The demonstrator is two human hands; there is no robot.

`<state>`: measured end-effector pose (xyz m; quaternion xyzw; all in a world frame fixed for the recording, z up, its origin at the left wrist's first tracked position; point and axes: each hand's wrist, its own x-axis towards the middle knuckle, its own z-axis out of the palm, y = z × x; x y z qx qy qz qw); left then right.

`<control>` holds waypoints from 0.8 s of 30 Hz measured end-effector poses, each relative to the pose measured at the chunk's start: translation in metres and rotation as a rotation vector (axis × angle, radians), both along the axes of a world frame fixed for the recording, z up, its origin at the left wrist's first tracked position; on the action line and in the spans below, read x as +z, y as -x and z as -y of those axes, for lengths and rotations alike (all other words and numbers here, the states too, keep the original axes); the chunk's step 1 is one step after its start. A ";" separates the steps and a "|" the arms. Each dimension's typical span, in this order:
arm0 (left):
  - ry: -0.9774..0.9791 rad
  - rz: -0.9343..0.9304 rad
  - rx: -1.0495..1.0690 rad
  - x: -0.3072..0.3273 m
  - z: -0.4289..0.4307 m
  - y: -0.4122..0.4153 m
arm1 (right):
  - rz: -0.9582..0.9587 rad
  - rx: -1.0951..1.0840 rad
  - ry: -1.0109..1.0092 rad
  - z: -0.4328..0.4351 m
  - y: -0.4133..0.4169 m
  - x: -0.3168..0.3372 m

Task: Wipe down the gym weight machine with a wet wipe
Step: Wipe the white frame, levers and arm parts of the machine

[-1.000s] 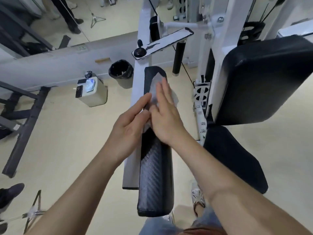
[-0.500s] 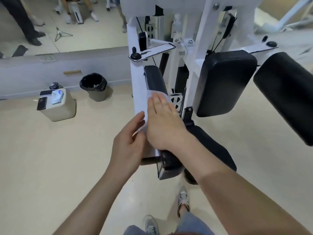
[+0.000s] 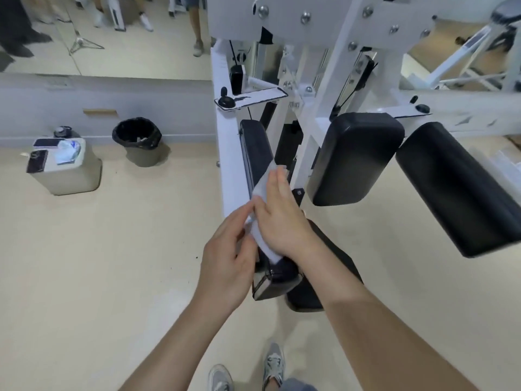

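White wet wipe [image 3: 261,193] lies draped lengthwise over the narrow black arm pad [image 3: 255,148] of the weight machine [image 3: 332,26], covering it from about mid-length toward its near end.

Right hand [image 3: 282,218]: palm down on the wipe, fingers straight and together, pressing the wipe flat against the pad; no grip.

Left hand [image 3: 228,261]: fingers curled, thumb and forefinger pinching the wipe's left edge, just beside the right hand. Whether the two hands touch each other, cannot tell.

Arm pad runs alongside a white frame beam [image 3: 227,165]. To its right are a broad black back pad [image 3: 355,159] and a black roller pad [image 3: 456,190], neither touched.

Beige floor [image 3: 112,263], left of the machine: a black-lined bin [image 3: 138,142] and a pale canister [image 3: 67,176] with small items on top, near each other, well apart from the hands.

Grey shoes [image 3: 274,362] at the bottom edge.
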<state>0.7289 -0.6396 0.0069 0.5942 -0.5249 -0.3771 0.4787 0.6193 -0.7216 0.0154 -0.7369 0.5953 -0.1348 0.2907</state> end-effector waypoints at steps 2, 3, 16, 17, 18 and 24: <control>-0.029 -0.032 -0.021 -0.002 0.009 0.004 | 0.013 0.064 0.107 -0.049 0.008 -0.011; -0.039 -0.012 -0.048 -0.003 0.012 0.007 | 0.054 0.054 0.204 -0.076 0.014 -0.016; 0.072 0.134 -0.042 -0.002 0.009 0.030 | 0.627 -0.309 -0.093 -0.102 0.028 -0.023; 0.102 0.137 -0.031 -0.002 0.010 0.028 | 0.669 -0.335 -0.060 -0.106 0.029 -0.027; 0.119 0.136 -0.025 -0.003 0.011 0.028 | 0.716 -0.376 -0.092 -0.098 0.027 -0.029; 0.094 0.224 -0.074 -0.004 -0.005 0.027 | 1.144 -0.717 -0.457 -0.070 0.031 -0.019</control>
